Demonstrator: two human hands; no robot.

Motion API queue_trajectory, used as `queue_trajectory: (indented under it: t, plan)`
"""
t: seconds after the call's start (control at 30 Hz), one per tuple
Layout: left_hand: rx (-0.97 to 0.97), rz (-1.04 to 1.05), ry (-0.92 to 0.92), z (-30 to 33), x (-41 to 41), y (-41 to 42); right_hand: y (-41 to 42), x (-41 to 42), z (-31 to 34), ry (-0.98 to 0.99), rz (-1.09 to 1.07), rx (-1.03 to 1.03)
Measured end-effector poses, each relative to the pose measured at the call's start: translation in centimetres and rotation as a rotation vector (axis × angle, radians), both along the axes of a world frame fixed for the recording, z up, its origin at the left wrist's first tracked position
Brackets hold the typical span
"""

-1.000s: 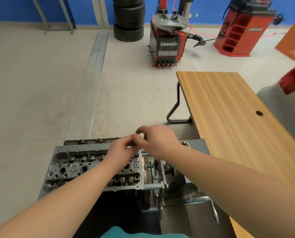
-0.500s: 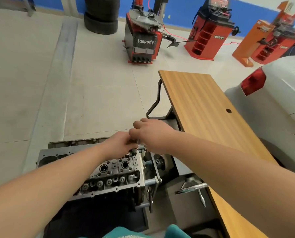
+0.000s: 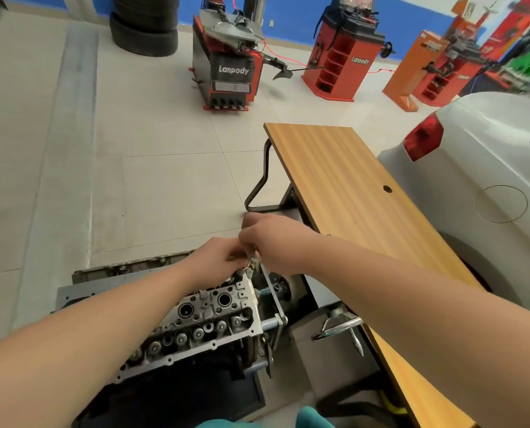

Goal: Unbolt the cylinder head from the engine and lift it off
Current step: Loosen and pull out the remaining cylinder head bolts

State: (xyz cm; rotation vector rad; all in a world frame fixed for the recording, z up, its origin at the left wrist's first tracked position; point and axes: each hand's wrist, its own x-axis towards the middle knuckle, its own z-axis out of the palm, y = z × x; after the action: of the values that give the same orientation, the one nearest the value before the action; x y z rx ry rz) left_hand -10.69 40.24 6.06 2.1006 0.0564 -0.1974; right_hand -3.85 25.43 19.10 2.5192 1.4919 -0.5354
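Note:
The grey cylinder head (image 3: 208, 316) sits on the engine, with its valve springs and round plug wells facing up. My left forearm crosses over its left part. My left hand (image 3: 217, 257) and my right hand (image 3: 273, 239) meet just above the head's far right corner. Both have curled fingers, and their fingertips pinch a small metal part (image 3: 251, 263) between them. The part is too small and blurred to identify. The engine stand's bracket (image 3: 276, 307) is against the head's right end.
A wooden table (image 3: 350, 193) runs along the right, and a white car's rear (image 3: 489, 156) stands beyond it. A chrome crank handle (image 3: 337, 329) sticks out below the table edge. A red tyre changer (image 3: 229, 72), stacked tyres (image 3: 143, 29) and a wheel balancer (image 3: 341, 66) stand far back.
The view has swung to the right, bringing the car and more machines into sight. Both hands stay together over the head's far right corner, fingers still working the small part.

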Motion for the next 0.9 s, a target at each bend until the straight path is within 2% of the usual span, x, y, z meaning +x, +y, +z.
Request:
queue_trajectory:
  t: [0.1, 0.2, 0.27, 0.4, 0.53, 0.63, 0.73, 0.8, 0.9]
  plan:
    - [0.015, 0.056, -0.022, 0.1, 0.2, -0.1, 0.0, -0.4, -0.1, 0.026, -0.146, 0.105]
    - [-0.059, 0.138, -0.048, -0.2, 0.2, -0.4, 0.6, -0.5, -0.4, -0.127, -0.283, 0.008]
    - [-0.055, 0.118, -0.075, -0.5, 0.2, -0.6, 1.0, -0.8, -0.5, -0.15, -0.235, -0.034]
    - [-0.008, 0.005, -0.025, -0.7, 0.1, -0.6, 0.4, -0.7, -0.3, -0.052, -0.083, -0.009]
    - [0.073, 0.057, -0.013, -0.4, 0.2, -0.2, 0.0, -1.0, -0.5, 0.003, -0.18, 0.159]
    - [0.021, 0.15, -0.042, -0.3, 0.3, -0.4, 0.6, -1.0, -0.9, -0.112, -0.279, 0.068]
    - [0.006, 0.178, -0.053, -0.6, 0.2, -0.8, 0.8, -1.3, -0.8, -0.094, -0.193, 0.028]
    - [0.002, 0.124, -0.041, -0.7, 0.1, -0.5, 0.5, -1.2, -0.6, -0.028, -0.102, 0.02]
    - [0.034, 0.038, -0.007, -0.8, 0.1, 0.1, 0.3, -1.2, -0.2, 0.025, -0.118, 0.1]
